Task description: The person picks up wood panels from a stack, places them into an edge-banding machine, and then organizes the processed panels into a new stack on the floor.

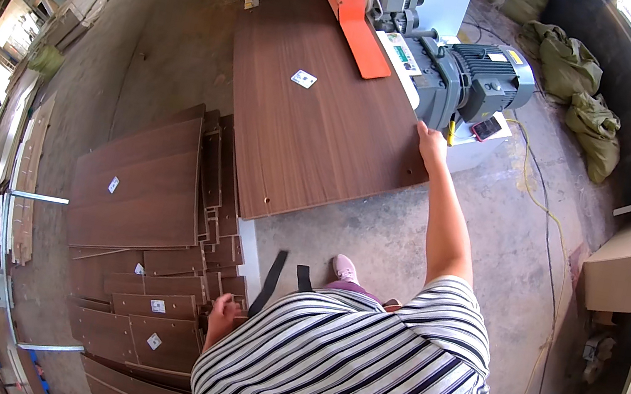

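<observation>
A large dark-brown wood-grain panel [315, 125] with a small white label lies partly under the orange guard of a machine, its near end sticking out toward me. My right hand [431, 146] is closed on the panel's right edge close to the near corner, thumb on top. Low on my left, my left hand [223, 317] hangs beside a stack of similar brown panels [141, 183]. Its fingers look loosely bent and apart, with nothing visible in them. Whether it touches the stack I cannot tell.
The orange guard [361, 36] and grey motors [488, 80] stand beyond the panel. Cables [553, 264] run over the concrete floor on the right, near a cabinet [629, 261]. Green sacks [593, 128] lie along the far right wall. A phone [486, 128] rests by the motor.
</observation>
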Motion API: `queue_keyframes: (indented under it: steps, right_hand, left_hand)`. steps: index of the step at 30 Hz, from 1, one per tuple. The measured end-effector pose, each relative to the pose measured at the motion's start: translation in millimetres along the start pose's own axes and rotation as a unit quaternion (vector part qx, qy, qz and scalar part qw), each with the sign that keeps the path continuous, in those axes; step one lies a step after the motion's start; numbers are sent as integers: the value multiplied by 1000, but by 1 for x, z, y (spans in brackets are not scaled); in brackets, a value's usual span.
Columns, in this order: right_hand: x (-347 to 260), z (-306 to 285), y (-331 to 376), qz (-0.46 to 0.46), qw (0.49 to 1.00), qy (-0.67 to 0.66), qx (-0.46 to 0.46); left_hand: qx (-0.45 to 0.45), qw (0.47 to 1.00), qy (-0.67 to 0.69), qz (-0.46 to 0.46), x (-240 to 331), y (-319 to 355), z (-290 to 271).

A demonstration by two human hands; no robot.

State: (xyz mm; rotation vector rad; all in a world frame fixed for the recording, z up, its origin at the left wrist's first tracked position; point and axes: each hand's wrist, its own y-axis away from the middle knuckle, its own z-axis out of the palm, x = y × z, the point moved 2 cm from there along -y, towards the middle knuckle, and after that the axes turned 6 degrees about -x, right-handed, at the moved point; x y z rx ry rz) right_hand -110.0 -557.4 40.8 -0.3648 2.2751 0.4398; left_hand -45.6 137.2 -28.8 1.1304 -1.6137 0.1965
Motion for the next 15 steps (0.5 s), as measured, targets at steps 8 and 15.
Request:
queue_keyframes:
  steps: [8, 15]
  right_hand:
    - [26, -13, 23, -11, 980, -173, -102]
    - [24, -1, 48, -42, 995, -12, -93]
  left_hand:
    - [10, 973, 222, -55, 110, -88, -12]
    - [-25, 941, 317, -115, 153, -163, 20]
